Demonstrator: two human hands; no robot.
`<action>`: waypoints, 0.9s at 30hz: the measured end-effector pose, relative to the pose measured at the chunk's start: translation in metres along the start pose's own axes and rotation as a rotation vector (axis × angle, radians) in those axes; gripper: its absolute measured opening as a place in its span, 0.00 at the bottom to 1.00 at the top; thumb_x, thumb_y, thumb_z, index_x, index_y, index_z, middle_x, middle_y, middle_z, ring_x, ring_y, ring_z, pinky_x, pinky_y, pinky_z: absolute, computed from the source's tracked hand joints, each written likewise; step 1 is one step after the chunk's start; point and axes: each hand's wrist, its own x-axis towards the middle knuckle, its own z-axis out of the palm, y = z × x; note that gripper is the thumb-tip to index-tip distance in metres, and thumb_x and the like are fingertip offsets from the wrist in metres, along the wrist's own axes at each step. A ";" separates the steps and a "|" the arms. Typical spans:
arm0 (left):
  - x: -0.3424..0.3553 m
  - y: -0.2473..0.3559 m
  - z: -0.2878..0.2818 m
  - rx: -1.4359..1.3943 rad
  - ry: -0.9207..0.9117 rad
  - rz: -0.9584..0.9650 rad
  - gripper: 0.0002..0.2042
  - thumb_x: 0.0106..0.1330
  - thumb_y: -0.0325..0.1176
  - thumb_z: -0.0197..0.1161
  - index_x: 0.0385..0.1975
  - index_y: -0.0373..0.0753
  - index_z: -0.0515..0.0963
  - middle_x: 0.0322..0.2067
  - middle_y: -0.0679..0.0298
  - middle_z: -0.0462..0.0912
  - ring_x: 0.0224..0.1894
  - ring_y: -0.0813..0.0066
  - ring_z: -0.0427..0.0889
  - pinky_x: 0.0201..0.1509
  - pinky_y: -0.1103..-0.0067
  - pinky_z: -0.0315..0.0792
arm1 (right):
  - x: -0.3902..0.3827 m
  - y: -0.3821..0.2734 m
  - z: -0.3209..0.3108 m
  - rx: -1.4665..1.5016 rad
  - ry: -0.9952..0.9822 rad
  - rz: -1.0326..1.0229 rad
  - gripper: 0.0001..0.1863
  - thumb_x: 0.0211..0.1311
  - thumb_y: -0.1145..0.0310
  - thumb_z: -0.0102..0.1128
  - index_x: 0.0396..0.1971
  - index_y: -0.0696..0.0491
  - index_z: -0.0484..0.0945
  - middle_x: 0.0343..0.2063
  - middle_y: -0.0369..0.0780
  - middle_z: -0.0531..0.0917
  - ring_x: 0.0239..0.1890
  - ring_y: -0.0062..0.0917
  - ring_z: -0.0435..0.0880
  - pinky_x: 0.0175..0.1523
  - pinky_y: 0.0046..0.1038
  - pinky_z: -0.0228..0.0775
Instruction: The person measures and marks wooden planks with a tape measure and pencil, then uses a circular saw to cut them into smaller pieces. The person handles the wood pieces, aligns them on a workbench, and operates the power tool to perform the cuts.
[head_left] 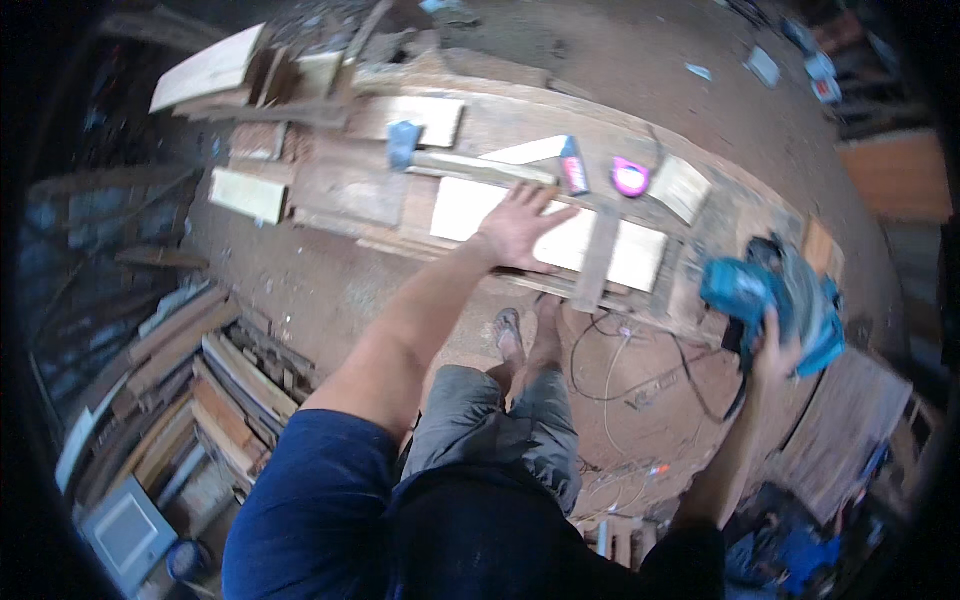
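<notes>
My left hand (pixel 522 228) lies with fingers spread on a pale wooden board (pixel 575 240) on the workbench. Across the board's right part rests a narrow grey-brown wood strip (pixel 598 252). Off to the right, my right hand (pixel 772 350) is wrapped round the handle of a teal circular saw (pixel 745 288), blurred a little. The saw is at the bench's right end, apart from the board; its blade cannot be made out. A black cord (pixel 700 392) hangs near the saw and loops down to the floor.
Behind the board lie a pink tape measure (pixel 630 177), a small blue-and-red box (pixel 574 166) and a square wood piece (pixel 681 189). Lumber is piled at the bench's far left (pixel 215 70). More scrap planks (pixel 215 400) stack on the floor at left.
</notes>
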 end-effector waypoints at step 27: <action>0.008 0.016 0.001 0.208 -0.088 -0.081 0.54 0.49 0.73 0.66 0.78 0.58 0.55 0.72 0.47 0.58 0.74 0.44 0.55 0.79 0.50 0.44 | -0.205 0.073 0.031 0.925 -0.339 0.356 0.22 0.61 0.69 0.65 0.53 0.60 0.73 0.21 0.36 0.73 0.20 0.23 0.74 0.28 0.29 0.69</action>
